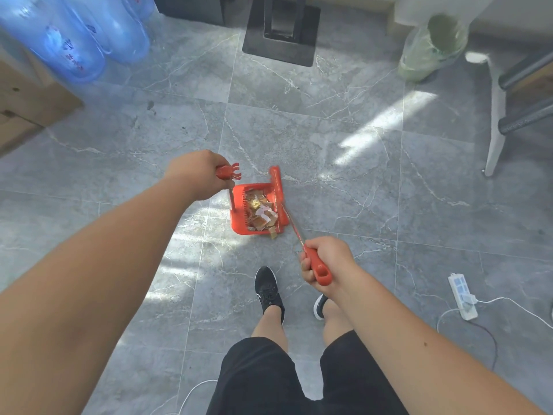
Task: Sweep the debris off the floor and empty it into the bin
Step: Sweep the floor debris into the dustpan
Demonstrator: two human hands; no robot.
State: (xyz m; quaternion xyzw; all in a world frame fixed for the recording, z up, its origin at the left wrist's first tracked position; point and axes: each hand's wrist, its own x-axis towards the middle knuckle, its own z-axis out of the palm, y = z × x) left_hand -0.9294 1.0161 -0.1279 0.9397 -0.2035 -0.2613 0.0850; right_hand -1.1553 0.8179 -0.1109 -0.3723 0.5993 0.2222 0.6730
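An orange dustpan (239,211) rests on the grey tiled floor in the middle of the view, holding a pile of paper debris (261,212). My left hand (200,175) grips the orange top of the dustpan handle (227,172). My right hand (324,265) is closed around the orange broom handle (318,268). The broom head (277,190) lies along the dustpan's right side, against the debris. A scrap (273,235) sits at the pan's near lip. The bin (431,46), lined with a pale green bag, stands at the far right.
Blue water jugs (77,37) and a cardboard box (27,97) stand at the far left. A black stand base (281,34) is straight ahead. A white chair leg (495,115) is on the right, and a power strip (462,295) with cables lies near right. My feet (267,289) are below the dustpan.
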